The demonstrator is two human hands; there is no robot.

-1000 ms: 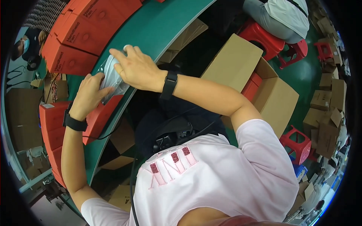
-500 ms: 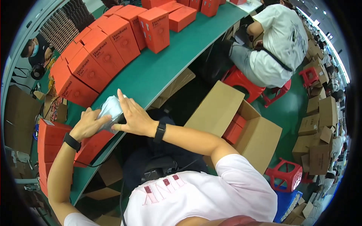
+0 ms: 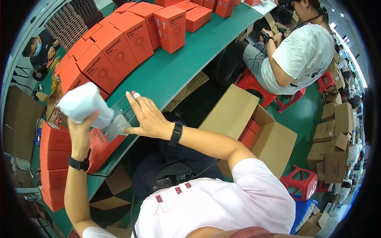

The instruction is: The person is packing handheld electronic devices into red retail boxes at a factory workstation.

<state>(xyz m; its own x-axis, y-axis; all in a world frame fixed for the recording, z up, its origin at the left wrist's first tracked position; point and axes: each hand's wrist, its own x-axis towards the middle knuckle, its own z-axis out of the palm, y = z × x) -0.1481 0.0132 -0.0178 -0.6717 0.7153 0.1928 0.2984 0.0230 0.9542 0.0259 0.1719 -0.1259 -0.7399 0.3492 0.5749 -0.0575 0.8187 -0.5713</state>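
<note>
The left hand (image 3: 80,133) is closed around the lower part of a white wrapped bundle (image 3: 84,102), which is raised above the green surface (image 3: 172,69), in front of the nearest standing box of the row. Just to the right of the bundle is a crumpled clear plastic bag (image 3: 118,123); whether the bundle's lower end sits inside it, I cannot tell. The right hand (image 3: 149,118) is open, fingers extended and spread, its thumb at the bag's edge. A pale ring (image 3: 136,95) shows on one finger, and each wrist wears a black band.

Beneath the bag, an orange-red box (image 3: 104,150) lies near the edge of the surface. Beyond the hands, a curved row of orange-red boxes (image 3: 102,65) stands side by side, and a stack of similar boxes (image 3: 55,156) is to the left. On the right, an open brown carton (image 3: 276,144) holds more orange-red boxes (image 3: 249,134), with a red stool (image 3: 300,183) near it. A co-worker (image 3: 303,55) in a white shirt sits at upper right.
</note>
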